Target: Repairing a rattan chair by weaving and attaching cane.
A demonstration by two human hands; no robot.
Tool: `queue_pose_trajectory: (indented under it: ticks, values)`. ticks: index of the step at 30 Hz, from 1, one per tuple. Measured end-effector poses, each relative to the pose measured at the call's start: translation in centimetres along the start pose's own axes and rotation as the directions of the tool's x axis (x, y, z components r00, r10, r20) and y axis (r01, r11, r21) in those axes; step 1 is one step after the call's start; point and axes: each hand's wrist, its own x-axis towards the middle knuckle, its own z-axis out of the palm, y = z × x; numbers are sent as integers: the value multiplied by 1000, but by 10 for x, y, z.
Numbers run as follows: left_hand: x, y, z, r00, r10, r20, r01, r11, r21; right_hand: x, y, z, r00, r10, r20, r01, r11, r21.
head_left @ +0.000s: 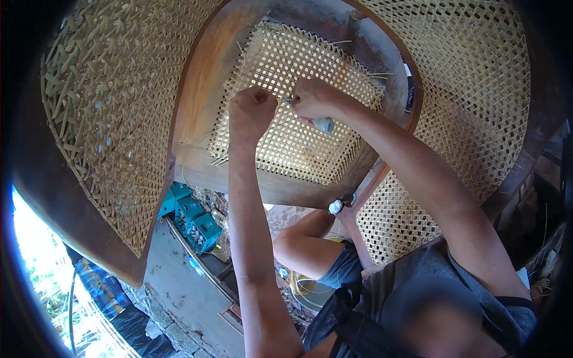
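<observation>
Over a woven cane panel (268,158) set in a wooden frame, both my hands are raised close together. My left hand (253,113) is closed, its fingertips pinched near the middle of the weave. A sliver of something pale shows beside them, too small to name. Just to its right, my right hand (316,98) is wrapped round a hand tool (324,124) with a rounded grey end. A short metallic tip pokes out on the side facing my left hand. The rest of the tool is hidden in the fist. Loose cane ends stick out along the panel's edges.
Larger cane-woven panels with curved wooden rims stand at left (125,119) and right (477,107). Below left are teal crates (203,230) with small items in them. A white knob-like thing (335,207) sits at the frame's lower corner, near my bent leg (304,247).
</observation>
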Motion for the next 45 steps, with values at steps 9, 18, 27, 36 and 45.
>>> queue_pose_trajectory:
  ticks: [9, 18, 27, 36, 45]
  values:
    - [0, 0, 8, 998, 65, -16, -64, 994, 93, 6, 10, 5, 973, -179, -144, 184, 983, 17]
    - [-16, 2, 18, 958, 250, -140, -202, 937, 286, 8, 9, 8, 987, -103, -124, 85, 986, -143]
    - [-44, -4, 5, 855, 336, -394, -27, 789, 614, -33, 77, -27, 980, -92, -174, 108, 991, 85]
    - [-52, -15, 21, 901, 60, -429, 9, 987, 158, -32, 31, -11, 914, -355, -198, 400, 871, 286]
    - [-44, -28, 26, 886, 223, -406, -105, 950, 294, -2, 51, -13, 968, -249, -23, 209, 857, -470]
